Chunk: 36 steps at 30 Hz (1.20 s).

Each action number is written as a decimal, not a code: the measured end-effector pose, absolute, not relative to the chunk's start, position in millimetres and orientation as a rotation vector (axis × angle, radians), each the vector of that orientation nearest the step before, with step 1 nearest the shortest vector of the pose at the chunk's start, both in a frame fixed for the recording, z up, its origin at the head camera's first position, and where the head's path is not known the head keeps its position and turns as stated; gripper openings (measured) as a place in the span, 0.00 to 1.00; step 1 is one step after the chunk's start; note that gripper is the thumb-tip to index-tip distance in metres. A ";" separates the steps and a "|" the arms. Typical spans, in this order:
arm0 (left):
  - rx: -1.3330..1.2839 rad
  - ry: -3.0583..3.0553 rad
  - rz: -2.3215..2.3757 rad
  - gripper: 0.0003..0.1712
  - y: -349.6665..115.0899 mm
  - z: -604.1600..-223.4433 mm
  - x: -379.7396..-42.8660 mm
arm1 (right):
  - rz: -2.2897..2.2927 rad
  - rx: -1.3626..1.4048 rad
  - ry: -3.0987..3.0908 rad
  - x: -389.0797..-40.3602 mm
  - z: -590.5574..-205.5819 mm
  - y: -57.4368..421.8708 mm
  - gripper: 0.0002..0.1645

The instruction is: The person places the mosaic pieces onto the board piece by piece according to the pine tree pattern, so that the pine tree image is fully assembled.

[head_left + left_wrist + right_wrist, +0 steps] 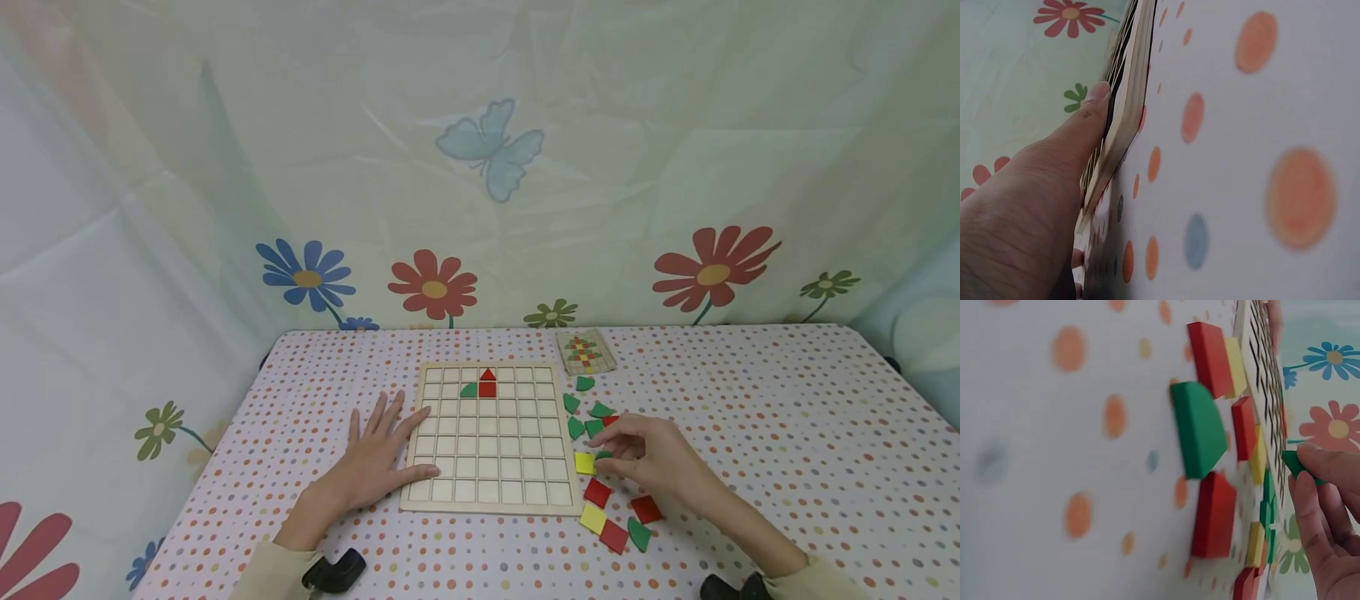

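Observation:
A square wooden grid board (491, 507) lies on the table. My left hand (367, 467) is at its left side with fingers spread; the thumb and index finger reach over the edge. In its upper cells sit a red triangle (487, 375), a red square (487, 390) below that, and a green quarter-circle (469, 390) to the square's left. Beyond the board's right edge, my right hand (656, 454) pinches a green piece (1293, 464) between thumb and fingertips, raised over the loose pieces. The fingers partly cover this piece, and its full outline is hidden.
Several green quarter-circles (572, 403) lie along the board's right edge. Nearer me are yellow squares (592, 518), red squares (613, 536) and another green piece (639, 534). A small pattern card (586, 353) lies behind them. The dotted tablecloth (787, 433) meets a flowered backdrop (600, 250).

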<state>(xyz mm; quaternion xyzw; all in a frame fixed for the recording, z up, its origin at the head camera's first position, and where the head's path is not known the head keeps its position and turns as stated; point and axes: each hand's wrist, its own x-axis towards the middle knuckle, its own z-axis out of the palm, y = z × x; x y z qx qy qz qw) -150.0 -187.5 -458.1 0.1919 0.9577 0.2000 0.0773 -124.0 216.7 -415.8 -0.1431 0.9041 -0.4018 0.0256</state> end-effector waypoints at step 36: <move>0.599 2.887 0.616 0.52 -188.2 -458.8 -149.6 | -1.327 -0.768 2.751 -187.7 -406.5 165.8 0.11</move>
